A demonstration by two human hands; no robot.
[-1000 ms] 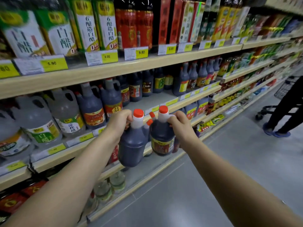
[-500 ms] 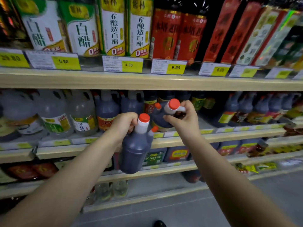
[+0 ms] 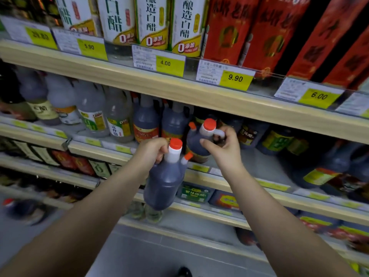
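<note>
The left hand (image 3: 152, 151) is curled tight round the handle at the neck of a dark vinegar jug (image 3: 163, 186), fingers wrapped and hidden behind the white neck, so the jug hangs from that grip at the hand's 5 o'clock, in front of the shelving and clear of any shelf. Its big orange cap (image 3: 175, 143) sits just at the hand's 3 o'clock, with a small orange spout cap (image 3: 188, 156) beside it at 4 o'clock. The right hand (image 3: 225, 150) grips the white handle (image 3: 218, 133) of a second dark vinegar jug (image 3: 194, 140), fingers curled through the handle and the thumb stretched along the jug's shoulder. This jug leans, its orange cap (image 3: 209, 123) at the hand's 11 o'clock, its base over the front edge of the middle shelf (image 3: 265, 166); whether the base touches the shelf I cannot tell. The two jugs are close, the second at 1 o'clock of the first. On the middle shelf, at 10 o'clock of the left hand, stand more dark jugs (image 3: 146, 120), and further out at 9 o'clock, clear vinegar jugs (image 3: 91, 114). At 12 o'clock runs the upper shelf rail (image 3: 159, 84) with yellow price tags reading 4.00 (image 3: 169, 63) and 9.90 (image 3: 235, 78); above them stand white vinegar bottles (image 3: 187, 27) and red boxes (image 3: 227, 31).
</note>
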